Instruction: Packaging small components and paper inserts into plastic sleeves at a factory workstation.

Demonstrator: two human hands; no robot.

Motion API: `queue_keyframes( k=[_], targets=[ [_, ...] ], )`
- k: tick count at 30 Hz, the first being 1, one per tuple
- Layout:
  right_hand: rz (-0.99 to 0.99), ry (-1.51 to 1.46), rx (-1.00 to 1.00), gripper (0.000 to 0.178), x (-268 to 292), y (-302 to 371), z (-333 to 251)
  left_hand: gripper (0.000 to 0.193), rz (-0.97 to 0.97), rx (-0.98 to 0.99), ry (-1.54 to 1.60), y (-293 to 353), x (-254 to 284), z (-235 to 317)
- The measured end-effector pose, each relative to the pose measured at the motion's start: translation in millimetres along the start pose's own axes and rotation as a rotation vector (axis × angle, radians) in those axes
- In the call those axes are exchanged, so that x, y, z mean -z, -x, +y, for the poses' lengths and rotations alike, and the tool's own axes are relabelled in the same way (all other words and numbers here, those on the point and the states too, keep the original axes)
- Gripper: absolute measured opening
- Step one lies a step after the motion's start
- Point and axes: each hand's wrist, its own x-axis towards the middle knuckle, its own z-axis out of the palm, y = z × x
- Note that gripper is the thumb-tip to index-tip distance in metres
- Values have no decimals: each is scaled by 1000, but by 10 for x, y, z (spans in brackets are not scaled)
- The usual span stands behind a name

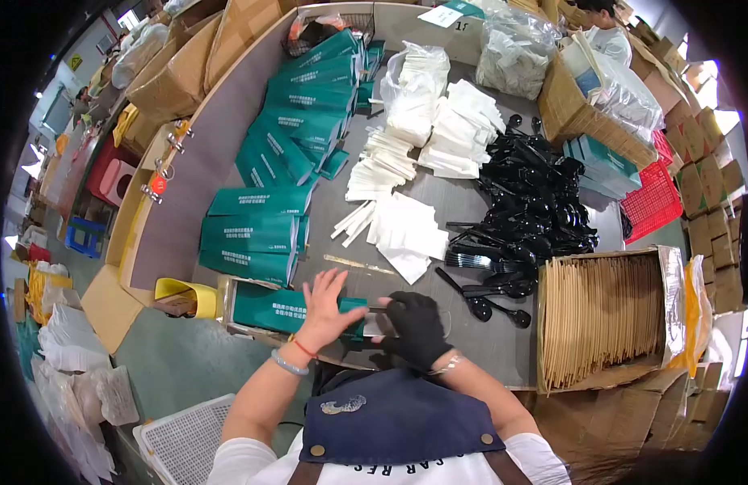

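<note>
A flat, oblong teal packet [262,308] with white printing lies along the table's [493,349] near edge, partly behind the left hand [320,314], fingers spread; whether the black-gloved right hand's [418,330] bent fingers pinch anything, I cannot tell.

Near fisheye view downward from head height

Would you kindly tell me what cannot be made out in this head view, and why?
Head view, throughout:
Green packet: partly covered by the left hand.
Pale thing between the hands: partly covered by the gloved right hand, so its kind is unclear.
Black cutlery pile: lower pieces buried under upper ones.
Cloudy bag: contents blurred by its plastic.
White crate: right part hidden by the person's left arm.
</note>
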Motion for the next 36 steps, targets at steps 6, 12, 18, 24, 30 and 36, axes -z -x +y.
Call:
queue_keyframes(
  k=[6, 12, 18, 24, 30, 36],
  targets=[
    [482, 110, -299, 45, 901, 603, 605, 30, 370, -137, 54, -984, -63, -110],
    [820, 218, -884, 29, 1637, 2076, 1709, 13, 87, -85, -39, -691, 31, -46],
    [537, 369, -1168, 26, 1815, 2286, 1872, 12, 117, -90, 68, -535, 88, -185],
    [533, 468, -1103, 19, 1811, 2460, 2259, 11, 185, -62, 86, -351, 274, -142],
    [843, 212, -1200, 19, 1775, 2306, 2096, 5, 279, -336, 32, -377, 267, 107],
    [1162, 183, -745, 41, 1405, 2243, 2009, 7, 323, -632, -48, -1003, -89, 568]
  ],
)
